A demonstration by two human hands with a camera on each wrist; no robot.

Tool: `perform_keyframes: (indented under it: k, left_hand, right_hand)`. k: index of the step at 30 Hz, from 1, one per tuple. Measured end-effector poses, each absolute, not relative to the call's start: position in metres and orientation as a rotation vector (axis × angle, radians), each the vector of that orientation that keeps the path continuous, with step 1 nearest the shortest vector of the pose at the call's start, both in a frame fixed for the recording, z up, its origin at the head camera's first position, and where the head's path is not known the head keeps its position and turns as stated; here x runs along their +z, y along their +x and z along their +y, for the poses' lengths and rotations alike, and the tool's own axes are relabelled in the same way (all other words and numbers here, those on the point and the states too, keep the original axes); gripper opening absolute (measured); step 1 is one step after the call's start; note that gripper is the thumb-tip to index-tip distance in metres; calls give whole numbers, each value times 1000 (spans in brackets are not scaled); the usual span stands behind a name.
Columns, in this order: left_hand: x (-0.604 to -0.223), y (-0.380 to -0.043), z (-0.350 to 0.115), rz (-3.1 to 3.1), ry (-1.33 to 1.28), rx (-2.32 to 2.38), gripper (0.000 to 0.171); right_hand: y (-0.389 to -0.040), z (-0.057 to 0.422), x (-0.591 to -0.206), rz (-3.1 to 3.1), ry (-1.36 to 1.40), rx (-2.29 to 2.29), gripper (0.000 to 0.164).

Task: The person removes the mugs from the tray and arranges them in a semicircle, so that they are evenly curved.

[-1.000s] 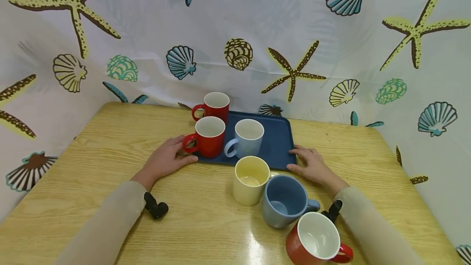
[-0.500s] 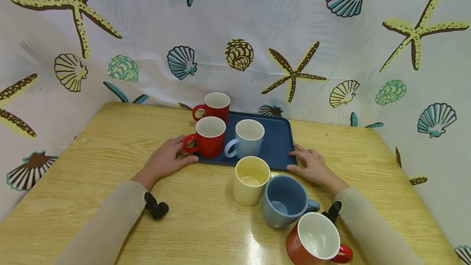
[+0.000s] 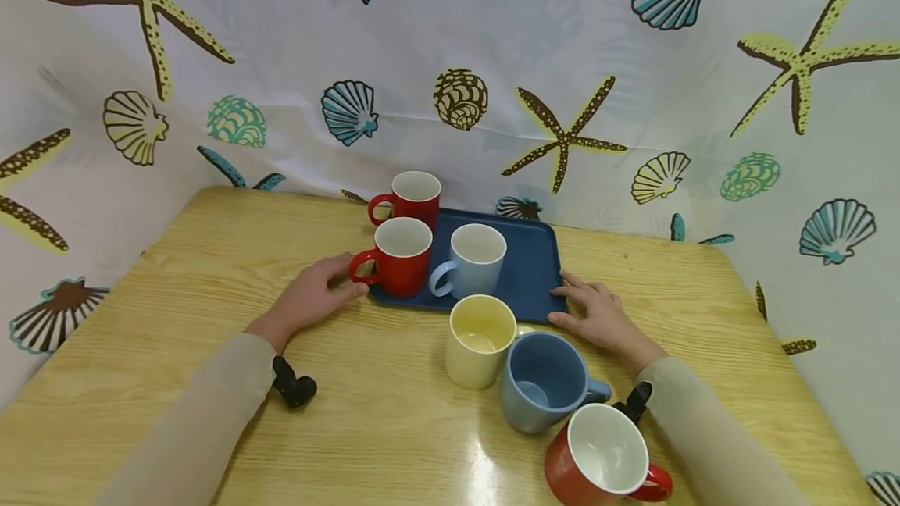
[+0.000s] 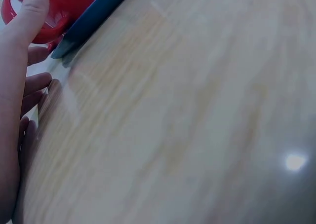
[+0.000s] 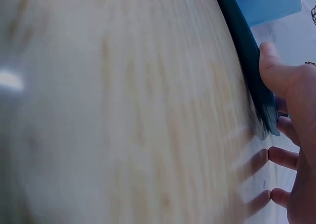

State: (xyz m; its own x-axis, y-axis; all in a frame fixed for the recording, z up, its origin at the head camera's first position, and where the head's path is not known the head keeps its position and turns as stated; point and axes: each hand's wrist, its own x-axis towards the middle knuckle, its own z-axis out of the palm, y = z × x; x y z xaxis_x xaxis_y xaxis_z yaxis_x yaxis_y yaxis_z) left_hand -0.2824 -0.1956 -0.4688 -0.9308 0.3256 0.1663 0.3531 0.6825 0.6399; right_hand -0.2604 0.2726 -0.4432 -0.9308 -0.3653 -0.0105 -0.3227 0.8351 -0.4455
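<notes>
A dark blue tray (image 3: 527, 252) lies near the back of the table. On it stand a red mug (image 3: 402, 272), a second red mug (image 3: 422, 209) behind it and a light blue mug (image 3: 478, 268). My left hand (image 3: 309, 299) is at the tray's front left corner, its thumb overlapping the front red mug's handle (image 4: 49, 29) in the left wrist view. At the tray's right edge is my right hand (image 3: 598, 317). Its thumb and index finger touch the tray rim (image 5: 247, 56), and the other fingertips rest on the table, loosely bent.
In front of the tray, a cream mug (image 3: 474, 358), a grey-blue mug (image 3: 534, 404) and a red mug (image 3: 583, 467) stand in a slanting row on the wooden table (image 3: 351, 428). A patterned cloth (image 3: 394, 22) hangs behind and at the sides.
My left hand has drawn slightly back and left, its thumb shifting from the tray's front edge toward the red mug's handle. The right hand, tray and mugs keep their places.
</notes>
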Motion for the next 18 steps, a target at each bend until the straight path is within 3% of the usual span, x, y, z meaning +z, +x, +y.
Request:
perform_keyframes:
  k: [9, 18]
  left_hand:
    - [-459, -280, -197, -2905, -545, -1120, 79]
    - [-449, -278, -203, -2903, -484, -1161, 70]
  right_hand:
    - [-263, 273, -444, 2916, -564, -646, 58]
    - [-265, 273, -441, 2892, -556, -643, 57]
